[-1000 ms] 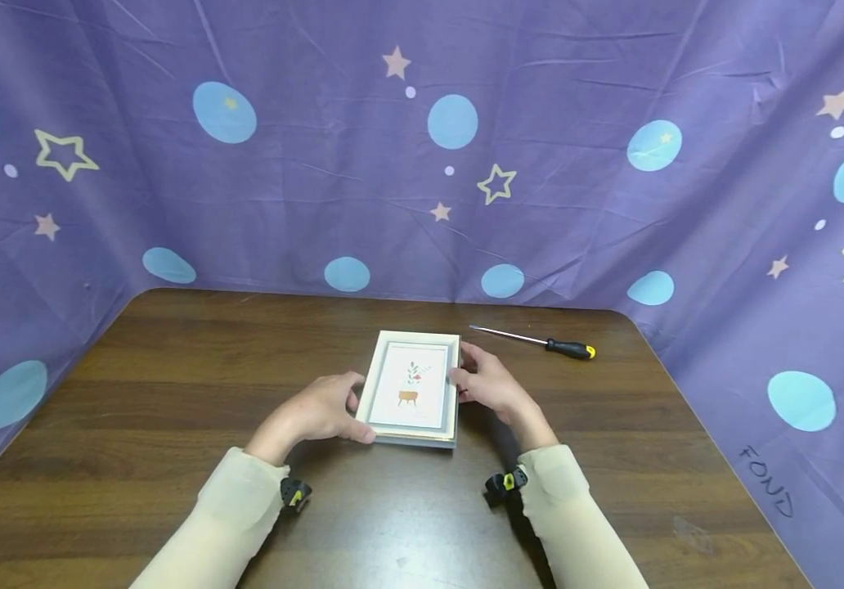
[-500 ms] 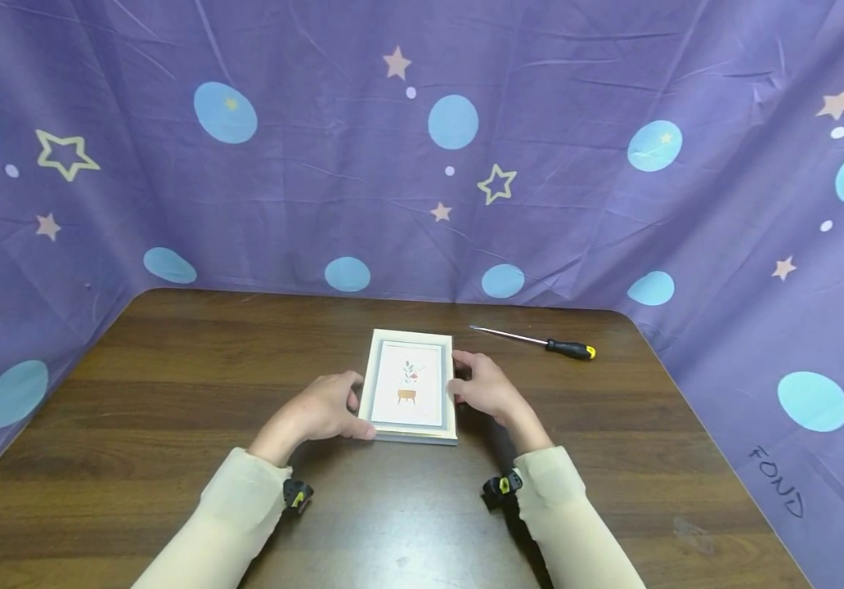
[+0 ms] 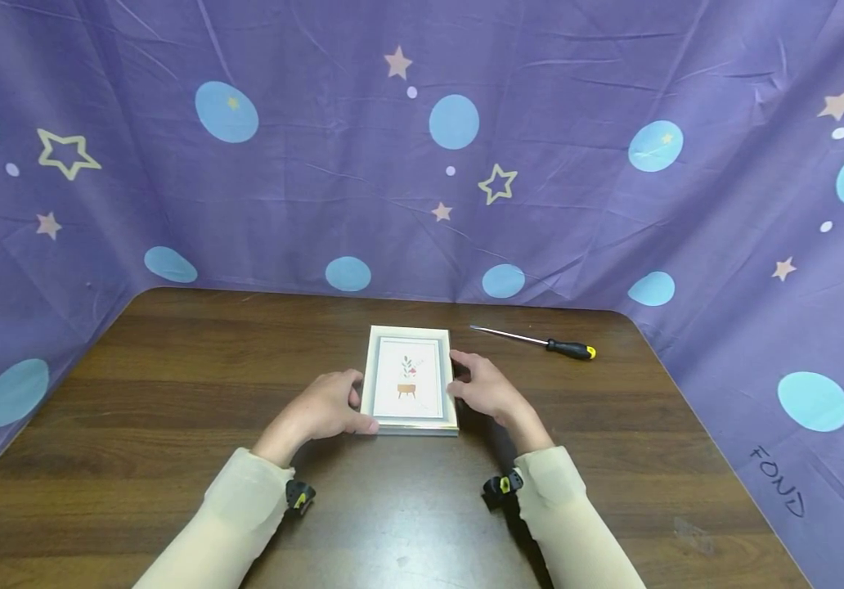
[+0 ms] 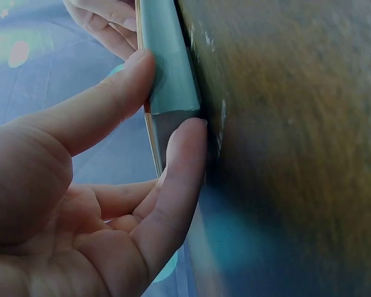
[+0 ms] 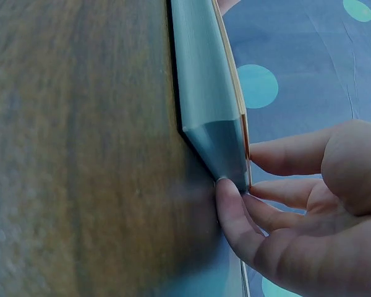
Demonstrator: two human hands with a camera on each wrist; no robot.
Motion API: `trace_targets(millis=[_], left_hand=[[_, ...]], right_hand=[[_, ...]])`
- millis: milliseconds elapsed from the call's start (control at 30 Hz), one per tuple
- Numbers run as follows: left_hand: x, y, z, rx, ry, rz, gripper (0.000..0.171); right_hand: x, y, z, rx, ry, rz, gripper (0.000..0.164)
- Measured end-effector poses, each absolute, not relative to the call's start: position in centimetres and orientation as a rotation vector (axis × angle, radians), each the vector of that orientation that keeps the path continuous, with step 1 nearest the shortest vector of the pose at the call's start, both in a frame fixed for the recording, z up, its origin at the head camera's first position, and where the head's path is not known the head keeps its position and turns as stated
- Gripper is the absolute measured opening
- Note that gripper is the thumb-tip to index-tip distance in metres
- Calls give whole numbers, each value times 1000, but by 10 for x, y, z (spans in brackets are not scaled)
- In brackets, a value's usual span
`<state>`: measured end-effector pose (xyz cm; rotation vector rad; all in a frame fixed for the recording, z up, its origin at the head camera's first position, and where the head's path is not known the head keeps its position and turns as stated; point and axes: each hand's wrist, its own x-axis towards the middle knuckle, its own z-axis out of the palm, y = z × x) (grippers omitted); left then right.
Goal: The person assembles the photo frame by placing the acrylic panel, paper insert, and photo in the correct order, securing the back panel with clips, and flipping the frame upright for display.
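Note:
A pale picture frame [image 3: 369,384] lies face up on the wooden table, its print of a plant in a brown pot facing up. My left hand [image 3: 322,406] grips the near left corner, the thumb over the front edge and fingers along the left side. On the opposite side, my right hand [image 3: 488,384] holds the right edge between thumb and fingers. Seen from the left wrist, the frame's thick bluish-grey side [image 4: 170,68] sits close to the tabletop. The right wrist view shows fingertips [image 5: 230,195] low against the frame's corner. The frame's underside is hidden.
A screwdriver [image 3: 571,349] with a black and yellow handle lies behind and right of the frame. The brown wooden table [image 3: 172,393] is bordered at the back and sides by a purple patterned cloth [image 3: 304,188].
The picture frame has shifted slightly left and away from me, and turned straighter. My right hand has moved a little left with it; the left hand has barely moved.

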<state>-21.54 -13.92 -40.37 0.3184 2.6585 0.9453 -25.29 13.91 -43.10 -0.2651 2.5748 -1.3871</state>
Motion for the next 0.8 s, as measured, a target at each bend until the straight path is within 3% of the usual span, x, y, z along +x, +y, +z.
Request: trace_targets(millis=[400,633,800], left_hand=[[-218,-136,-406,321,2666,992,84],[-220,-145,-406,325,2634,1016,92],[-223,-161,-401,365,2714,1015,83]], right_hand=[[-254,140,-431,-292,2617,-1351,63],[-254,139,-429,-262,2537,-1425,63],[-250,147,-424,-276,2507,-1440,63]])
